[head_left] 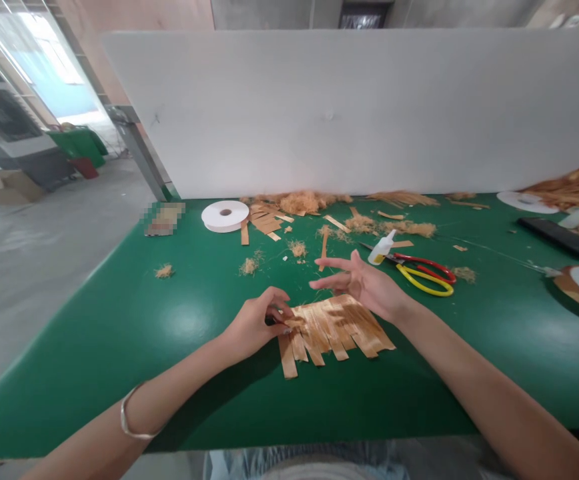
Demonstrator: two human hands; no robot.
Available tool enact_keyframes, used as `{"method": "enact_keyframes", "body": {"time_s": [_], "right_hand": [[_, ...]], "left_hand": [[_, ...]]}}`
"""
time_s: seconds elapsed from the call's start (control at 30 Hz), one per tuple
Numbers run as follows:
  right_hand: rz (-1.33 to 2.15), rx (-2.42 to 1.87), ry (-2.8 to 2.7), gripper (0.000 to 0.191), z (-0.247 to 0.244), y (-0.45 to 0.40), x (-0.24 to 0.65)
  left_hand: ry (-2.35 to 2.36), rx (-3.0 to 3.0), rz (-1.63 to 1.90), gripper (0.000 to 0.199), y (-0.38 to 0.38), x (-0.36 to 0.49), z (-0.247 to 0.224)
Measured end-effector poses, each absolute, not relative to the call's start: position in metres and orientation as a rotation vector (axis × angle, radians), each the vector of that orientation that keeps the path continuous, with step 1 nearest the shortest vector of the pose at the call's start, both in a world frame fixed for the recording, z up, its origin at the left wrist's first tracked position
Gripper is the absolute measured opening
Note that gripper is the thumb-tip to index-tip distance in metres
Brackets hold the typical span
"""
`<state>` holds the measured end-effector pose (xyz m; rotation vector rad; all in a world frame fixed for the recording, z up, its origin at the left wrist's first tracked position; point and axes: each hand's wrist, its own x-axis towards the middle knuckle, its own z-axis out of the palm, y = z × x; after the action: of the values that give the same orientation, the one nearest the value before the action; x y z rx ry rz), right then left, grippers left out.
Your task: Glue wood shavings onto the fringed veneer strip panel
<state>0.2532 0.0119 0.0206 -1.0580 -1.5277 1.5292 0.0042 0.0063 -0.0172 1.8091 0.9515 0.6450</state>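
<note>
Here left hand [254, 325] pinches strip mat [334, 327] edge; right hand [364, 283] open above.

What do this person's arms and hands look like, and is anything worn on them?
Both forearms are bare, with no sleeves, gloves or watch in view. The left arm carries a thin silver bangle near the wrist. The left hand shows painted nails, though their colour is too small to tell. The right hand has no visible ring or band.
</note>
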Motion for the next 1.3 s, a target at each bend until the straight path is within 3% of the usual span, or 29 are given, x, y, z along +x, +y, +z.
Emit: {"method": "enact_keyframes", "body": {"time_s": [0.07, 0.17, 0.33, 0.47, 0.53, 0.63, 0.77, 0.97, 1.03, 1.2, 1.3], "right_hand": [[1.663, -0.936, -1.429, 0.063, 0.019, 0.013, 0.254], [1.570, -0.954, -1.473, 0.056, 0.016, 0.013, 0.254], [0.700, -1.341, -2.014, 0.069, 0.015, 0.011, 0.253], [0.109, -1.536, -2.198, 0.042, 0.014, 0.009, 0.251], [0.268, -1.579, -2.089, 0.046, 0.015, 0.010, 0.252], [0.953, -1.396, -1.796, 0.065, 0.020, 0.009, 0.253], [1.641, -0.946, -1.475, 0.071, 0.022, 0.006, 0.251], [1.862, -0.906, -1.676, 0.092, 0.022, 0.001, 0.252], [1.571, -1.023, -2.008, 0.090, 0.030, -0.003, 0.252], [0.086, -1.300, -2.621, 0.057, 0.046, -0.015, 0.242], [-0.204, -1.254, -2.595, 0.045, 0.042, -0.012, 0.238]], "left_hand": [[0.951, 1.805, 0.655, 0.035, 0.006, 0.004, -0.018], [0.952, 1.803, 0.669, 0.036, 0.006, 0.004, -0.018], [0.962, 1.819, 0.660, 0.036, 0.006, 0.005, -0.018], [0.978, 1.814, 0.651, 0.036, 0.006, 0.005, -0.017], [0.984, 1.809, 0.645, 0.035, 0.007, 0.005, -0.017], [0.983, 1.817, 0.643, 0.035, 0.007, 0.005, -0.018], [0.962, 1.825, 0.667, 0.036, 0.007, 0.005, -0.017], [0.953, 1.819, 0.689, 0.034, 0.007, 0.006, -0.016], [0.957, 1.813, 0.692, 0.035, 0.008, 0.005, -0.016], [0.983, 1.770, 0.706, 0.036, 0.009, 0.003, -0.017], [0.980, 1.748, 0.707, 0.036, 0.010, 0.002, -0.017]]}}
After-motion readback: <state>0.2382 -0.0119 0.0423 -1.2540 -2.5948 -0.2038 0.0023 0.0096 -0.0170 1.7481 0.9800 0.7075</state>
